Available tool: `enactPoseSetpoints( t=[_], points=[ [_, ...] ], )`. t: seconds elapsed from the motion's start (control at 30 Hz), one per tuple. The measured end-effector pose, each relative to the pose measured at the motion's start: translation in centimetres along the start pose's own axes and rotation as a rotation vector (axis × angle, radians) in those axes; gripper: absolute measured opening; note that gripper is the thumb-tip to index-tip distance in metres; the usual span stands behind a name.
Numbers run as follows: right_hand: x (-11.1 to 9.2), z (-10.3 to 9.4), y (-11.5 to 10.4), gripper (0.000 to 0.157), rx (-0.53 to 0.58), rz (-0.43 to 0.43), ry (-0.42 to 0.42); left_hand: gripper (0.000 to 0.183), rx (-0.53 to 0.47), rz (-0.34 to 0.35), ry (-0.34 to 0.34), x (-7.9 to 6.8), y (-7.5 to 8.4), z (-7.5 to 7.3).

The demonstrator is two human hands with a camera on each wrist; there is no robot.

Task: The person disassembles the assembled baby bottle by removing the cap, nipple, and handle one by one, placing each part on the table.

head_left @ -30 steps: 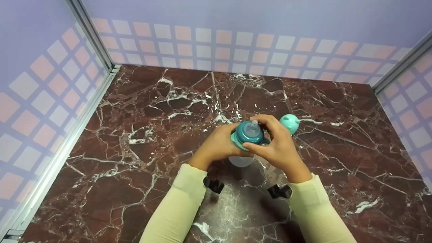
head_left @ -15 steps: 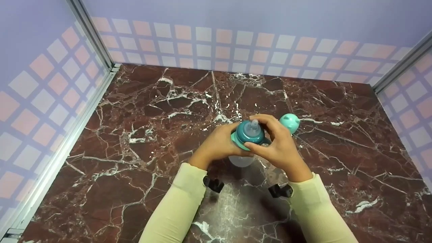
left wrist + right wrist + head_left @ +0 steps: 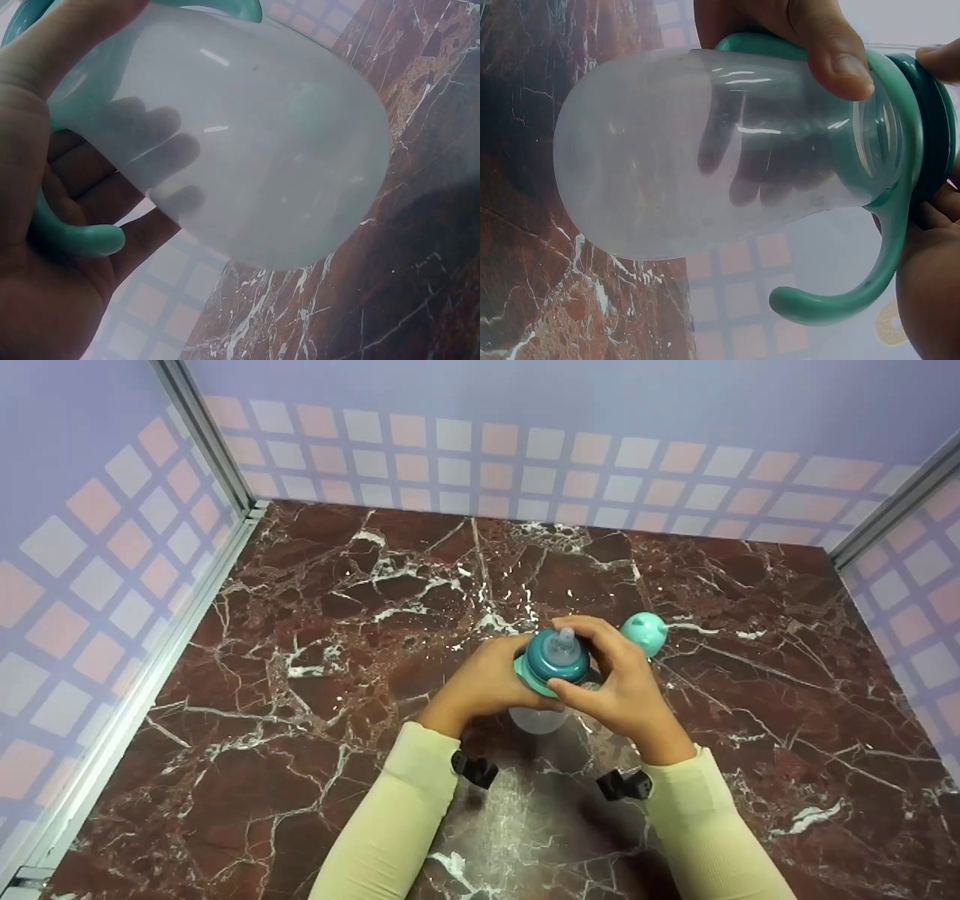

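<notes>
The left hand (image 3: 486,679) is wrapped around the bottle (image 3: 645,157), its thumb on the clear wall and its fingers showing as dark shapes through the far side. The right hand (image 3: 622,682) is clamped on the dark teal collar (image 3: 556,666), thumb on the near side and fingers on the far side. The bottle is between the two hands, right of the middle of the table (image 3: 292,780); I cannot tell whether its base touches the surface. A clear teat (image 3: 564,642) rises from the collar, and below the collar sits a green ring with a curved handle (image 3: 832,307). Near the right hand, to its right, a mint-green cap (image 3: 645,634) lies on the dark red, white-veined tabletop. Pale yellow sleeves (image 3: 386,810) cover both forearms, with black mounts (image 3: 474,770) at the wrists. Beyond the table's far edge stands a lilac wall (image 3: 525,390) with pink and white squares.
</notes>
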State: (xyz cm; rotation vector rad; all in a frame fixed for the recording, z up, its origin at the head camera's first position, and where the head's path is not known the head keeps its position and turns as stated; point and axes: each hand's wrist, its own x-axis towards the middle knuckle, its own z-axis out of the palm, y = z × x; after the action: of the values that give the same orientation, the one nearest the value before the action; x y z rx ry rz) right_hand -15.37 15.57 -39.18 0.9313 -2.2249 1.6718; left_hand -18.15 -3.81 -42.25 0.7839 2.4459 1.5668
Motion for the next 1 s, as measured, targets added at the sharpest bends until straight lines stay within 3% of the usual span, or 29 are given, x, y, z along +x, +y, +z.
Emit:
enactPoseSetpoints(
  t=[0.77, 1.0],
  points=[
    [0.04, -0.10, 0.69, 0.057, 0.068, -0.049, -0.060, 0.060, -0.072, -0.002, -0.037, -0.10, -0.51, -0.07],
    [0.14, -0.18, 0.69, 0.057, -0.003, -0.036, -0.071, 0.060, -0.061, 0.011, -0.026, -0.11, -0.69, -0.06]
  ],
)
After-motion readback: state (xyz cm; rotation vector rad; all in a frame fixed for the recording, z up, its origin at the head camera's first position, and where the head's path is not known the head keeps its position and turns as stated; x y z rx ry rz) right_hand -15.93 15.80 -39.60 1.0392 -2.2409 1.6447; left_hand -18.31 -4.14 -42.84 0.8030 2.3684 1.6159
